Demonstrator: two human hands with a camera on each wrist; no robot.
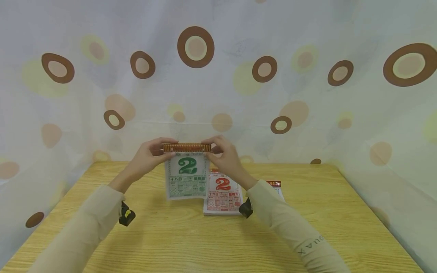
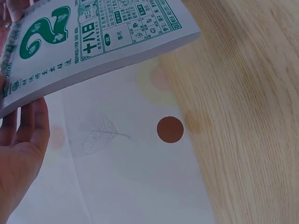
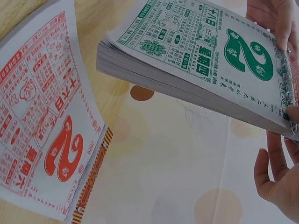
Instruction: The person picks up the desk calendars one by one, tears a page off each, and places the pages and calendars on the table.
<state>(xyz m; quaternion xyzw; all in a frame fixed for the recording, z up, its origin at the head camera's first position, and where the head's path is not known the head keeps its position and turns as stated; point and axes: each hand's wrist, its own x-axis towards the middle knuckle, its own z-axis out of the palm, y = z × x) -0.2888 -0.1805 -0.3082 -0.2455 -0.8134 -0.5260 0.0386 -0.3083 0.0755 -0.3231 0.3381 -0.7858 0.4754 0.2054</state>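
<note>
A thick tear-off calendar with a green 2 is held up by its orange-brown top binding. My left hand pinches the binding's left end, thumb in front and fingers behind. At the other end, my right hand pinches it the same way. In the left wrist view, fingers of the left hand sit under the pad. A second calendar with a red 2 lies on the table just right of the raised one; its top is partly hidden by my right hand. The right wrist view shows this red calendar too.
Behind my right forearm lies another item with a red top strip, mostly hidden. The wooden table meets a hanging white sheet with brown and beige circles at the back and sides. Black devices are strapped at both wrists.
</note>
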